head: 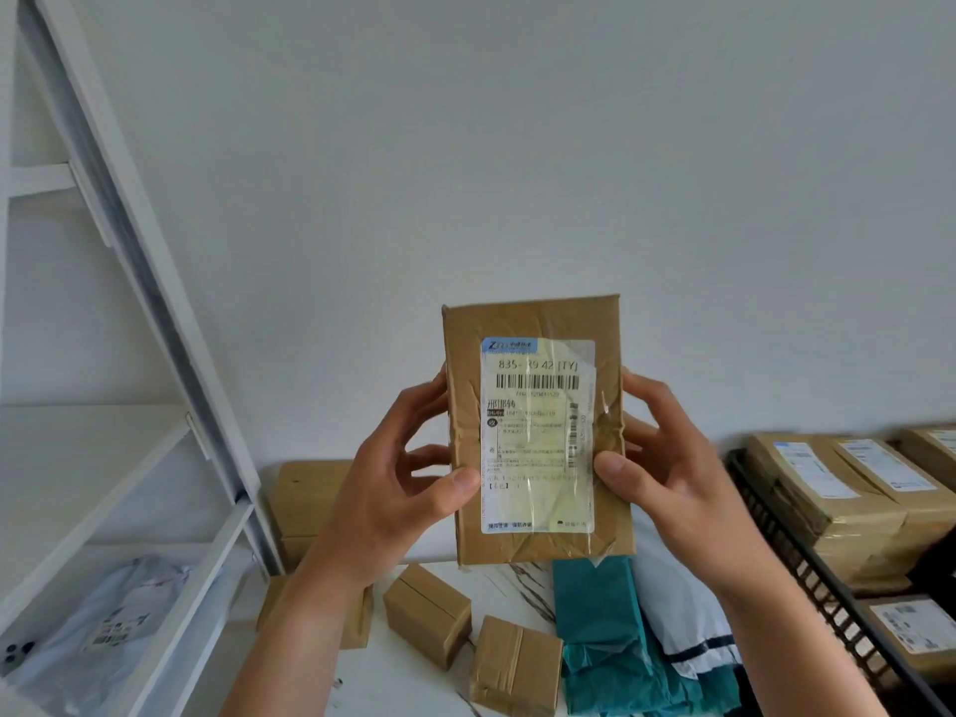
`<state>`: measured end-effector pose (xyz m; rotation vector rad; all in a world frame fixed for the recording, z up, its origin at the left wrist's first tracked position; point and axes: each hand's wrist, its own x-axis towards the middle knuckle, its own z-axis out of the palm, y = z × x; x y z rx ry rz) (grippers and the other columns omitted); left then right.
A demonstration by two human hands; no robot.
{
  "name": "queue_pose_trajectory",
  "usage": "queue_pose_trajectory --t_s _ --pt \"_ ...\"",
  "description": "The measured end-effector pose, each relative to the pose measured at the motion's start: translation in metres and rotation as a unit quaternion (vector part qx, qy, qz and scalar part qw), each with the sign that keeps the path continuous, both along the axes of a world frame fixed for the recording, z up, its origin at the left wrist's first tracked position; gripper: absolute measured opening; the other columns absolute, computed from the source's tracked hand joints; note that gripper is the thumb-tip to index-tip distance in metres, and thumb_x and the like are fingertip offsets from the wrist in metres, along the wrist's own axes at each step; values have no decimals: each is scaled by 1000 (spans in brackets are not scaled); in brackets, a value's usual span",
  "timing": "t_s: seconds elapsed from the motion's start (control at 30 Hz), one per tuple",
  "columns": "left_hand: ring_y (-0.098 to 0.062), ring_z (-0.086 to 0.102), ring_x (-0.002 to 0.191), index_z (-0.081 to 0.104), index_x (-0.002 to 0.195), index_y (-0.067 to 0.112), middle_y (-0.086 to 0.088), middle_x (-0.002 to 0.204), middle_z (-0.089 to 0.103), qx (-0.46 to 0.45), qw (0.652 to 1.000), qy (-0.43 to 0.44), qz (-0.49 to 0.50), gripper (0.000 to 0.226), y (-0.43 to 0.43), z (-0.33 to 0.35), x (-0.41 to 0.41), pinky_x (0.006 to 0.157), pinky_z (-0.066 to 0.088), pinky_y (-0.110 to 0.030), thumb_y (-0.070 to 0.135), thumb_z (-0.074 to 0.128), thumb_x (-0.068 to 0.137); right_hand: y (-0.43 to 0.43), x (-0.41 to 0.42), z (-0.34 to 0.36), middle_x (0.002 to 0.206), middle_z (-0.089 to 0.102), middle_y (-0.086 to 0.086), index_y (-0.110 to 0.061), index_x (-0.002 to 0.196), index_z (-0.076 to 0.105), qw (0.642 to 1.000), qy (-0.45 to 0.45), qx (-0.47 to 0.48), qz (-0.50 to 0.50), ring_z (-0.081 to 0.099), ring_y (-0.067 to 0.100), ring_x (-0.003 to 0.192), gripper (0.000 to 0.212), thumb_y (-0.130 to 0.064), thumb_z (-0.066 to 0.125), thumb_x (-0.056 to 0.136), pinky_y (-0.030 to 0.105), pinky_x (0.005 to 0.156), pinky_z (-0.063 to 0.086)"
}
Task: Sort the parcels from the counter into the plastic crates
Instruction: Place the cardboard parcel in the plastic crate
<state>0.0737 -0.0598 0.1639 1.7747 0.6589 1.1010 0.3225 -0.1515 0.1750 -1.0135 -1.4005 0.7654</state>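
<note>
Both hands hold a flat cardboard parcel [538,432] upright in front of the white wall, raised above the counter [414,664], with its shipping label [538,437] facing the camera. The parcel is wrapped in clear tape and creased along its sides.

The left hand [393,483] grips the parcel's left edge. Its thumb [455,481] presses on the front face just beside the lower part of the label, and its fingers curl round behind the cardboard. The right hand [667,458] grips the opposite edge in the same way: its thumb [615,465] lies on the front at the right margin of the label, and its fingers are bent round the back. Neither hand covers the barcode.

Below the parcel, on the counter, lie two small cardboard boxes [427,613] side by side, a teal bag [600,613] and, touching it on the right, a white poly mailer [677,613] with a dark stripe. At the right edge stands a black crate [807,577] with a slotted wall, filled with labelled cardboard parcels [827,489]. To the left is a white shelf unit [103,458] with a grey poly mailer [103,623] on its lower shelf.
</note>
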Motion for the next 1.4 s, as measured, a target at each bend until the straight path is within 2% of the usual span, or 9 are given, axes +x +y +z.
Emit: queue_pose_trajectory --t_s 0.23,0.4,0.6,0.73,0.87,0.97,1.07,1.2,1.4 --pt "-19 77 104 49 142 43 10 140 65 -99 995 21 0 78 40 -48 16 77 66 -38 61 76 71 48 3 -40 125 75 2 -35 150 43 993 8 -116 -18 73 27 113 60 -28 68 96 34 84 62" --pt "-9 74 110 34 150 53 11 136 63 -155 988 7 -4 94 50 -69 31 78 65 -34 65 76 67 58 6 -50 126 75 -2 -43 151 43 985 31 -162 -48 74 24 111 65 -42 66 90 42 90 62" --pt "-18 73 116 5 159 57 2 141 64 -287 953 -94 0 122 47 -98 56 86 64 -43 61 84 67 44 7 -91 144 61 3 -40 152 40 946 202 -184 -172 71 29 116 81 -59 71 79 53 104 56" --pt "-21 68 125 -1 144 73 5 149 56 -314 942 -114 19 110 17 -119 91 97 61 -49 50 83 75 14 -2 -122 143 61 6 -45 152 39 914 261 -246 -190 73 35 112 95 -66 81 69 55 97 59" --pt "-14 64 129 3 147 73 10 147 59 -310 947 -84 -14 116 -22 -133 130 106 56 -49 66 86 66 -12 1 -136 121 77 0 -43 149 43 903 278 -224 -238 75 30 109 69 -45 75 88 53 99 59" --pt "-13 62 129 12 152 63 7 148 56 -311 948 -60 -29 124 -39 -137 157 96 62 -36 78 85 54 -39 29 -136 113 80 0 -40 144 51 884 299 -199 -300 76 29 106 50 -30 68 98 49 94 61" --pt "-13 65 125 29 152 50 8 138 66 -324 944 -48 -41 106 -43 -134 181 96 62 -40 86 75 64 -76 66 -133 113 79 1 -38 147 51 877 282 -199 -335 75 26 106 48 -28 65 102 52 97 60" --pt "-8 74 105 43 149 42 11 114 78 -303 949 -18 -82 73 -58 -117 218 94 60 -41 63 63 83 -134 115 -123 110 79 -5 -35 142 58 873 242 -188 -380 75 17 104 42 -33 64 101 47 97 61" --pt "-11 77 93 71 121 24 4 102 81 -284 945 51 -153 28 -122 -94 303 91 62 -42 38 65 98 -222 197 -107 109 79 -3 -32 134 67 864 208 -179 -422 76 18 103 34 -40 60 101 44 93 62"
